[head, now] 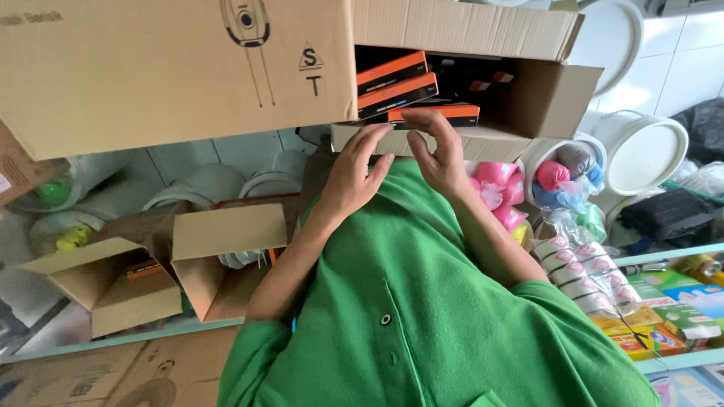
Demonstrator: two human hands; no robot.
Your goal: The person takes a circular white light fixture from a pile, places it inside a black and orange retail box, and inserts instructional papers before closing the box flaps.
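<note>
Far to the left of our hands we count two small open cardboard boxes with their flaps up, sitting low on the glass shelf. Above them, and up and left of the left hand, one big brown carton fills the top of the view.

Our left hand is raised in front of the green shirt, fingers loosely spread and curved. It closes on nothing; its fingertips lie against the front lip of the open cardboard box ahead of us. Our right hand stands just beside it, thumb and fingers bent toward the left hand, fingertips resting on the lowest orange-and-black packet. We cannot tell whether the fingers actually pinch that packet or only touch it.

Inside the box we count three orange-and-black flat packets clearly: two stacked, tilted ones up and slightly left of the fingertips, and the one under the right hand. Deeper in the dark of the box, further right, more packets show only as small orange ends, too shadowed to count.

Right of the right hand sits one white bucket holding pink, blue and grey bundles. Below that, a clear bag holds a row of paper cups, about six. Further right, one white lid leans upright.
</note>
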